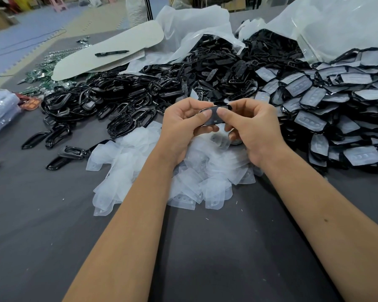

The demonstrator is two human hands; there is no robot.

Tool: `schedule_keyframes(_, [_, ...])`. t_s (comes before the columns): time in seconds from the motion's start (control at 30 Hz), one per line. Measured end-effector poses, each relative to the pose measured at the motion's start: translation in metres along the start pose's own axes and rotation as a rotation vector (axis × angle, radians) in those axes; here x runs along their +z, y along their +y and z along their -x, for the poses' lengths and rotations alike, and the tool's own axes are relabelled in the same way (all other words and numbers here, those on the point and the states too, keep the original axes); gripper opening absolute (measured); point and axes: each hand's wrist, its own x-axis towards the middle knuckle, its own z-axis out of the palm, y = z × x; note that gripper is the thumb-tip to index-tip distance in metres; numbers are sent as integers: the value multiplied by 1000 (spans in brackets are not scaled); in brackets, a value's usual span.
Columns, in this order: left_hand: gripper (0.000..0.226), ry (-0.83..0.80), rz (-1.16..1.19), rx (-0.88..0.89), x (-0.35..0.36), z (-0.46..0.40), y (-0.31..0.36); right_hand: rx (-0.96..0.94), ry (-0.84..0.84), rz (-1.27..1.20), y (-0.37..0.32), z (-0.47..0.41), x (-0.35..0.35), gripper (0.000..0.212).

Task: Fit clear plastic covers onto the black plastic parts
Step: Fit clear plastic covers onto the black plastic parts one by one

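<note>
Head view. Both hands hold one black plastic part [215, 116] above the grey table [52, 236], over a loose heap of clear plastic covers [140, 166]. The left hand [183, 125] curls around the part's left end, thumb pressed on its upper face; the right hand [253, 127] pinches the right end between thumb and forefinger. The part's long axis runs roughly left to right, rising slightly toward the right, with its broad face turned up toward the camera. Whether a cover already sits on it cannot be told. Behind the hands lies a large pile of bare black parts [140, 92]; to the right, a pile of covered parts [336, 110]. Farther back, a black marker [111, 53] lies on a pale board [109, 57], beside white plastic bags [194, 25].
</note>
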Motion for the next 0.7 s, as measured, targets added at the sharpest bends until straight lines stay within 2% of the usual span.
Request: schedule_keyframes(0.7, [12,21,-28,-18,2,1,4,-72,49,41,0,1,3,15])
